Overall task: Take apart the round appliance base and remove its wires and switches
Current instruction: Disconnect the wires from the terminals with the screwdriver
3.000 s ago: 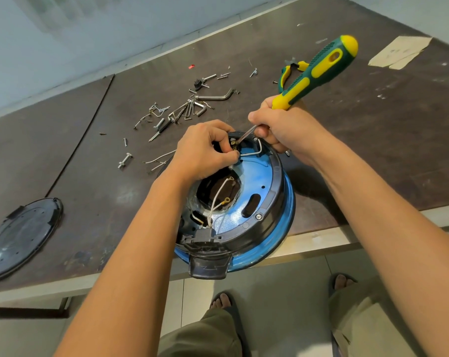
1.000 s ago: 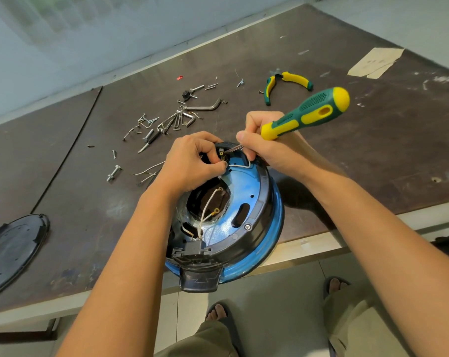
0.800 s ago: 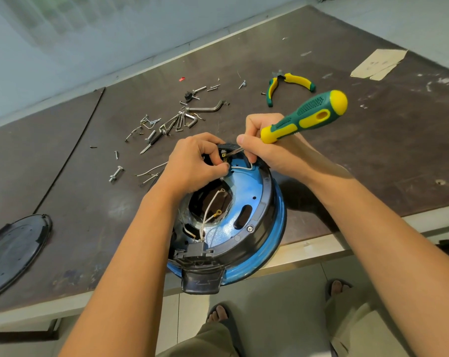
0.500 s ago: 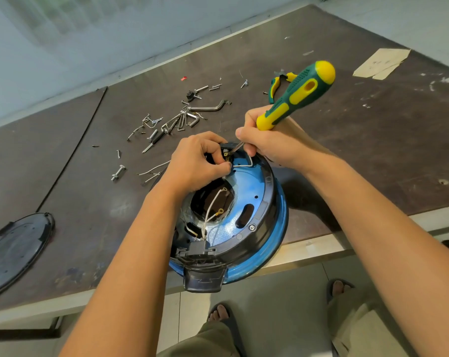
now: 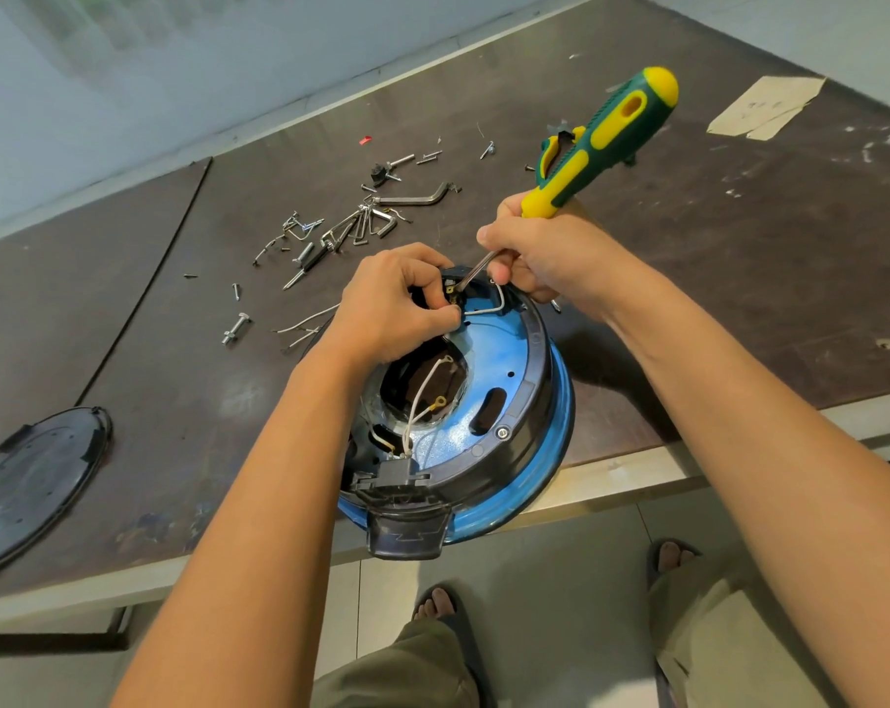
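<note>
Brown tabletop [image 5: 739, 298] carries the round appliance base [image 5: 509, 401], overhanging its near edge. What the screwdriver [image 5: 601, 140] tip meets at the far rim is hard to make out. The left hand [image 5: 386, 309] pinches a white wire [image 5: 483, 310] there, and the right hand [image 5: 545, 258] grips the screwdriver low. Pliers [image 5: 552, 150] hide behind its handle, which is steeper than a second ago.

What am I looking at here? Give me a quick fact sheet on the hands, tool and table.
Left hand: pinches a white wire at the round base's far rim
Right hand: grips the screwdriver, tip at that spot
Base state: open, blue and black, overhanging the table edge
Also there: loose screws, pliers, dark cover at left
</note>
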`<state>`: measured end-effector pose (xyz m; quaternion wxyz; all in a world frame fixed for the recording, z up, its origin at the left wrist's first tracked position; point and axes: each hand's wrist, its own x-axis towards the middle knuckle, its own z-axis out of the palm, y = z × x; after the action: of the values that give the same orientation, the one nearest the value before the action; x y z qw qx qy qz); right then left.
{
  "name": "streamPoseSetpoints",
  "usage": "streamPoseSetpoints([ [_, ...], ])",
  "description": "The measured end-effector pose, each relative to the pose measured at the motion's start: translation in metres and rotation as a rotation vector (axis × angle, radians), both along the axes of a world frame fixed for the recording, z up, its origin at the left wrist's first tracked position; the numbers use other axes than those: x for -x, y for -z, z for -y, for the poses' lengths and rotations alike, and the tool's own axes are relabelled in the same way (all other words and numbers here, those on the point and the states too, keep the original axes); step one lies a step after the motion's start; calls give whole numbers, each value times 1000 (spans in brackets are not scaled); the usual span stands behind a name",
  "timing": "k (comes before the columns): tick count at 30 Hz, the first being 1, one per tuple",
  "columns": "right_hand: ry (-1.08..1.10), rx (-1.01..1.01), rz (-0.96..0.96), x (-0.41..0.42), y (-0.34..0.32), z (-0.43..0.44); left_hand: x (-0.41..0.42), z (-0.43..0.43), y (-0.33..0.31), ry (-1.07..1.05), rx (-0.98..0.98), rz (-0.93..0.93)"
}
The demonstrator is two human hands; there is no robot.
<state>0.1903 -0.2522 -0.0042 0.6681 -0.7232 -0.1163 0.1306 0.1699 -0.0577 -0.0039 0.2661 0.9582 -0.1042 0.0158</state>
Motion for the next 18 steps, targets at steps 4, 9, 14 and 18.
streamPoseSetpoints([
  [4, -6, -18, -52, 0, 0, -1, 0, 0, 1, 0, 1, 8],
  [9, 11, 1, -69, 0, 1, -1, 0, 0, 1, 3, -1, 7],
  [14, 24, -16, 36, 2, 6, 1, 1, 0, 1, -3, -3, 8],
  [18, 32, 66, 253, 7, 11, 5, 1, -1, 1, -3, 0, 5],
])
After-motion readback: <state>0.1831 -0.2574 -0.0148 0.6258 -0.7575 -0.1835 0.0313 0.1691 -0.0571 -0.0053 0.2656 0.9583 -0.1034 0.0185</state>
